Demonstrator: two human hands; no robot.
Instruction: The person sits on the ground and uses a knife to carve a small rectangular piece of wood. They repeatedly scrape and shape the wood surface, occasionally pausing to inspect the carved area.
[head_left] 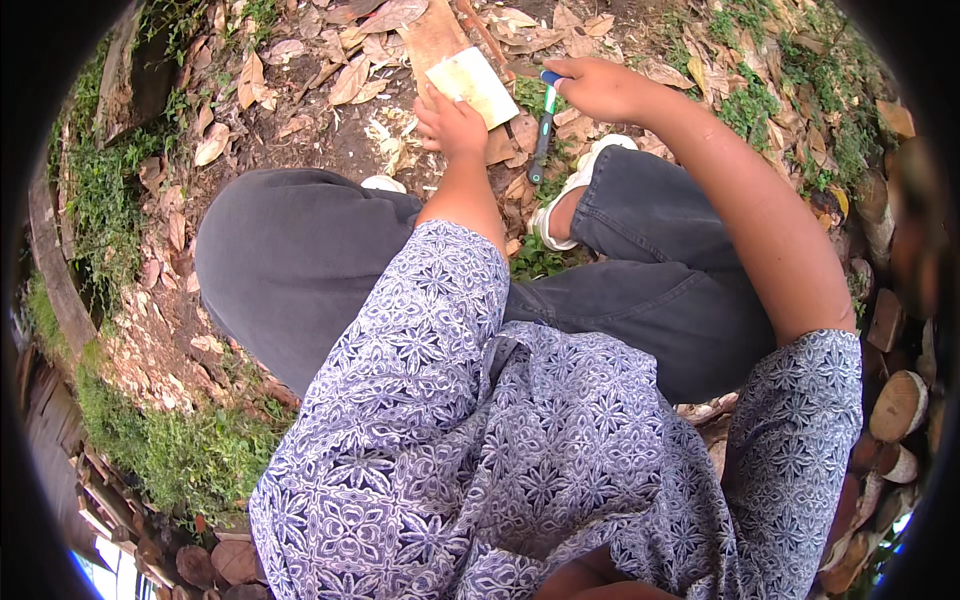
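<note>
On leaf-strewn ground in front of a seated person, a pale wooden block [480, 85] lies tilted on a longer brown board [428, 32], just beyond the knees. The left hand [452, 125] is at the block's near left corner, its fingers bent and grasping that edge, with one finger stretched along the side; how far the fingertips reach underneath is hidden. The right hand [595, 88] is just beside the block's right edge, its fingers clenched around the upper end of a tool [543, 145] with a green and dark handle that hangs down toward the white shoe [565, 205]. Something blue shows at the grip, but whether it belongs to that same tool cannot be told, nor whether any edge touches the wood. Light shavings [400, 148] lie scattered on the soil to the left of the block, so the step in hand looks like shaping or trimming the wood, with the left hand steadying and the right hand readying or placing the tool. From here, the next move seems to call for a firm hold on the block, the board flat beneath it, the working end set squarely on the wood, and the left fingers well out of its path.
</note>
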